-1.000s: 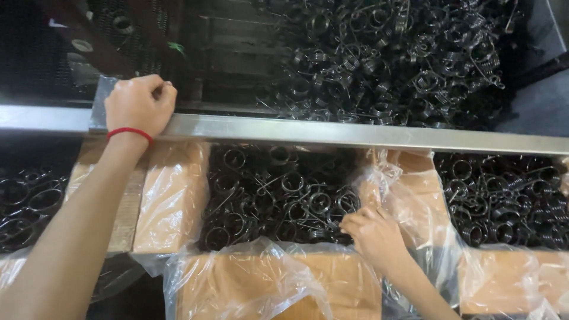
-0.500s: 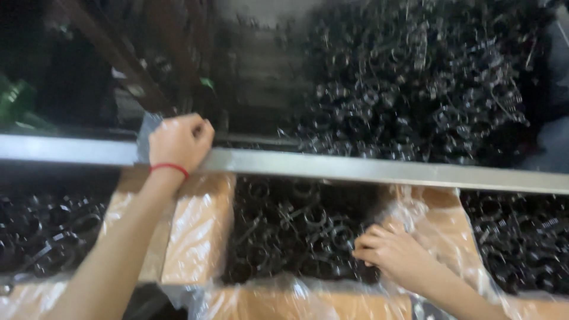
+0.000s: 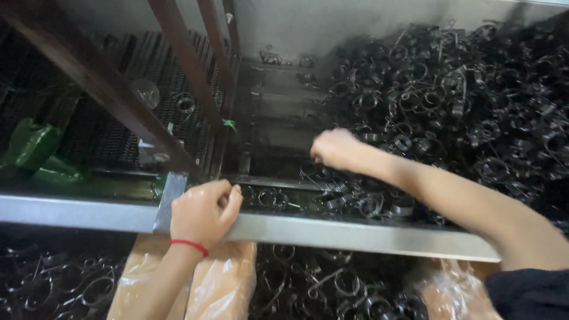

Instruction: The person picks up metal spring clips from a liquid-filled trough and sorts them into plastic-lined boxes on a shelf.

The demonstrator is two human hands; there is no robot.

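Gripping the shiny metal rail [image 3: 355, 234], the left hand [image 3: 204, 210] curls tight around its edge. The right hand [image 3: 335, 148] reaches over it into the big pile of black wire clips [image 3: 462, 112] — fingers curled, but I cannot tell if they hold one.

A big heap of black metal rings [image 3: 462, 112] fills the upper right of the frame. Brown slanted bars [image 3: 178, 53] block the upper left. Between them, in the middle, is an open gap [image 3: 272, 136]. A steel rail [image 3: 355, 232] crosses low down.
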